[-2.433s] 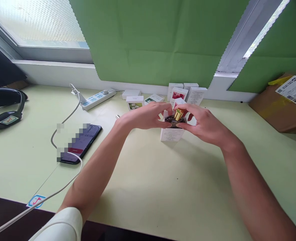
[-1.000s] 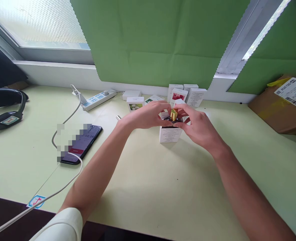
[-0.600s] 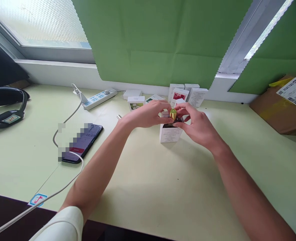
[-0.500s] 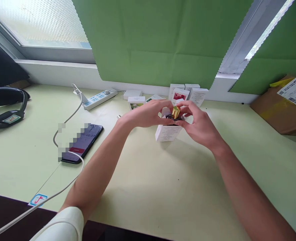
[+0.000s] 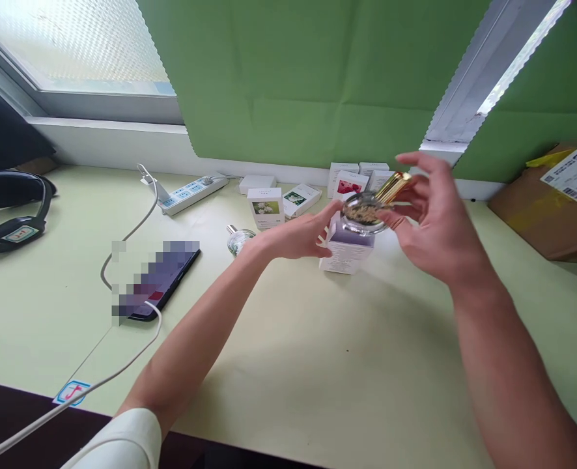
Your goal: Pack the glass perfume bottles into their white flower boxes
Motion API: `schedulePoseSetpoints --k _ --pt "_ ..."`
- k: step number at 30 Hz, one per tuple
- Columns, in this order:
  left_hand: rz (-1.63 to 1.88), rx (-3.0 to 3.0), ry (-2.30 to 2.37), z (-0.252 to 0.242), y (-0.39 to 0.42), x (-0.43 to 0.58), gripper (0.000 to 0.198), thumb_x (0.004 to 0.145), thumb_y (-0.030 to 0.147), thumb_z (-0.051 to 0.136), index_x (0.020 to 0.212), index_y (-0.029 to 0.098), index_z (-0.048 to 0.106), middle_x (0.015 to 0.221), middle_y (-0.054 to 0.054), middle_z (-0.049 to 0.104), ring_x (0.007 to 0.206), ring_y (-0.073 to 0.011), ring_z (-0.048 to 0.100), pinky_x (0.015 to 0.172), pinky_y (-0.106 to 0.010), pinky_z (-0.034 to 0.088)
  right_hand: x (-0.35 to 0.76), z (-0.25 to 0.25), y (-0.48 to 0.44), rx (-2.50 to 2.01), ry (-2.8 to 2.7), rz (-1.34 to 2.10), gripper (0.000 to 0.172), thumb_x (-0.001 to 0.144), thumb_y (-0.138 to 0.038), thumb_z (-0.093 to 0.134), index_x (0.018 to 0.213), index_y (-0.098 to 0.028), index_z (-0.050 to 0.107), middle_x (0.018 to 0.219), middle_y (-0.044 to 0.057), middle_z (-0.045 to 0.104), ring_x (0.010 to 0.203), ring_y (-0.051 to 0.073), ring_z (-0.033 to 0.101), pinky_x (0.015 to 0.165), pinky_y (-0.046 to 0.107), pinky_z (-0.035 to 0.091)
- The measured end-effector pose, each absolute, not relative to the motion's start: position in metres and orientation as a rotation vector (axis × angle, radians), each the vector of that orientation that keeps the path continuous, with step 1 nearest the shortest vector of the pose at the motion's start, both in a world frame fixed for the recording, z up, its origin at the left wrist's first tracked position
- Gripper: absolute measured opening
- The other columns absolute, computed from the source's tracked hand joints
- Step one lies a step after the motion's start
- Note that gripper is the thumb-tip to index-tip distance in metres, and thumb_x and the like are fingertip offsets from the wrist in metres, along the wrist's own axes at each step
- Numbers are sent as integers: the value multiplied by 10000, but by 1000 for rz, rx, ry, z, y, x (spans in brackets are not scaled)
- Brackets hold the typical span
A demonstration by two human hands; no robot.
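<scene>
My right hand (image 5: pixel 432 225) is closed around the gold cap and neck of a round glass perfume bottle (image 5: pixel 365 213). It is tilted, with its base toward the left, just above a white box (image 5: pixel 344 258). That box stands on the table, its top showing a purple inner surface. My left hand (image 5: pixel 305 232) is at the box's left side, thumb against it and forefinger close to the bottle's glass edge. Some of its fingers are hidden. Another small glass bottle (image 5: pixel 239 240) with a silver cap lies left of my left hand.
Several white boxes (image 5: pixel 350 184) stand by the wall, and more boxes (image 5: pixel 266 207) sit left of them. A power strip (image 5: pixel 194 193), a phone (image 5: pixel 171 280) with a white cable, a headset (image 5: pixel 15 208) and a cardboard carton (image 5: pixel 552 208) are on the table (image 5: pixel 318 378).
The bottle has come up out of the white box in my right hand, moving up and right. My left hand has stayed beside the box, which has shifted slightly right.
</scene>
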State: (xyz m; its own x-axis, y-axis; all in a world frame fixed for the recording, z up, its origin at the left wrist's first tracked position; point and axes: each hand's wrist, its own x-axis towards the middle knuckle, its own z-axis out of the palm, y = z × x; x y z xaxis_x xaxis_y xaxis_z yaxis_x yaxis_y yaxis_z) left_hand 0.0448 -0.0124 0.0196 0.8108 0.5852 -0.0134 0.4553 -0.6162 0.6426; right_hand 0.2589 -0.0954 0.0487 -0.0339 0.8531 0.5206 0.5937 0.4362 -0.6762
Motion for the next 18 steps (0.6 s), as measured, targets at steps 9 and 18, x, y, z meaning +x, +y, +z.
schedulePoseSetpoints --k 9,18 --pt "340 2478 584 25 -12 44 263 889 309 545 1136 228 503 1201 -79 521 988 -178 560 774 -294 508 275 56 -99 -1238 -1604 240 614 839 -300 696 1366 -346 383 1114 73 576 1089 245 614 828 378 559" --pt "302 2599 517 25 -13 45 127 898 240 566 956 196 669 1087 -70 527 908 -153 574 784 -279 509 258 25 -73 -1091 -1695 257 613 897 -308 596 1418 -386 282 1081 60 540 1083 249 612 830 438 564"
